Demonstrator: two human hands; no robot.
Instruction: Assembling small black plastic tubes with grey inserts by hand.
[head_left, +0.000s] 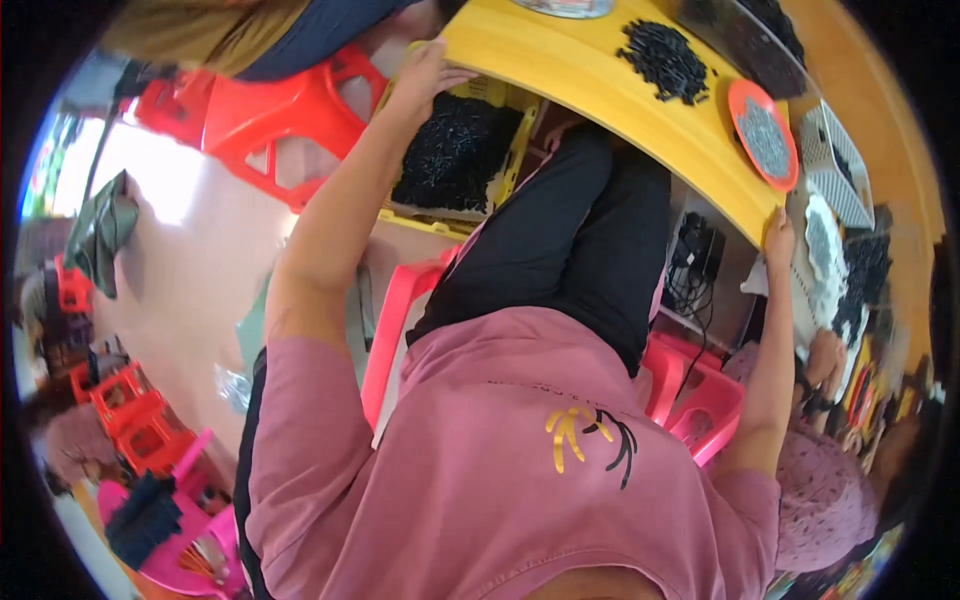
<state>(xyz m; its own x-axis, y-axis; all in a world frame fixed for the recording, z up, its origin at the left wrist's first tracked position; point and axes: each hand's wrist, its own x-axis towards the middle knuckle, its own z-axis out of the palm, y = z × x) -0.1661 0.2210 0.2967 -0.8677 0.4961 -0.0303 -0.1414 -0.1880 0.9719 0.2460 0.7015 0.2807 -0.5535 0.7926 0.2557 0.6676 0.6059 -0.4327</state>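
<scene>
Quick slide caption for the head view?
Left hand and right hand at the rim of a yellow tabletop bearing black pieces.

Pale floor (200, 300) — bright patch (160, 170), red plastic stools (285, 105)

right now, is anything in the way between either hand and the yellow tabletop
Nothing visible is: the left hand holds the yellow tabletop at its near left corner, the right hand at its near right. The orange dish of grey pieces sits just beyond the right hand, not between it and the edge.
</scene>
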